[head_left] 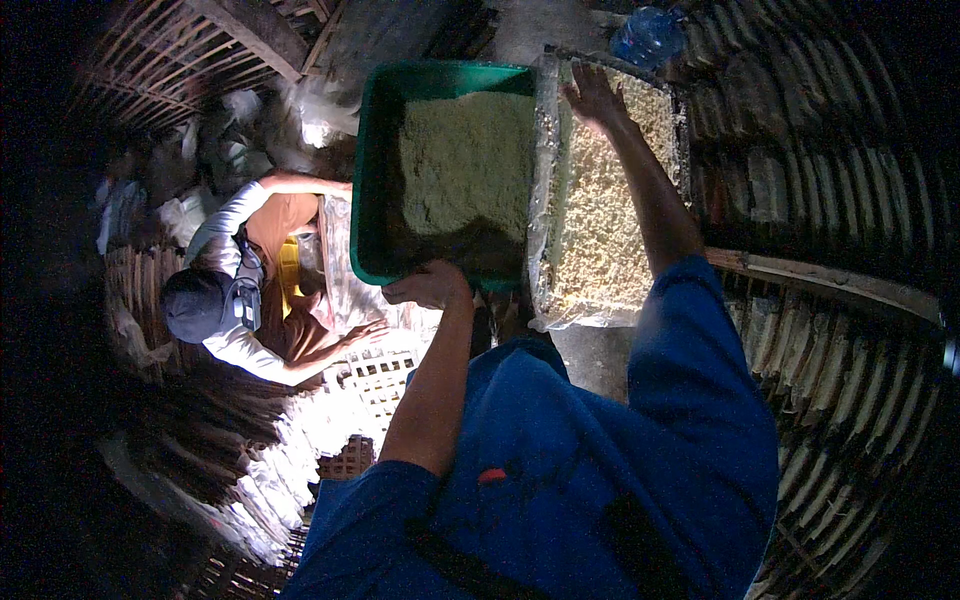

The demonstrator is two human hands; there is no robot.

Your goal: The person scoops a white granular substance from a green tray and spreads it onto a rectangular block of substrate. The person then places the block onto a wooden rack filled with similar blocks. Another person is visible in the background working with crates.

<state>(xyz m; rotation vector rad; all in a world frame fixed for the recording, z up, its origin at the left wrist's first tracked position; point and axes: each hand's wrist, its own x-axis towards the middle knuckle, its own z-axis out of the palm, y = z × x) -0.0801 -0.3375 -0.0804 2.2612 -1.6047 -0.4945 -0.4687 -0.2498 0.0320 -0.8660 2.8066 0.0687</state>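
Note:
A deep green tub holds a heap of pale, fine grains. At its near edge my left hand is closed on the rim. Right beside the tub lies a long shallow tray lined with clear plastic, filled with pale yellow, bean-like grains. My right hand lies on the grains near the tray's far end, fingers spread and holding nothing. Its palm side is hidden.
To the left a co-worker in a dark cap sits bent beside a plastic-covered surface. Slatted racks with rows of pale packets line the right side. A clear blue water jug stands beyond the tray.

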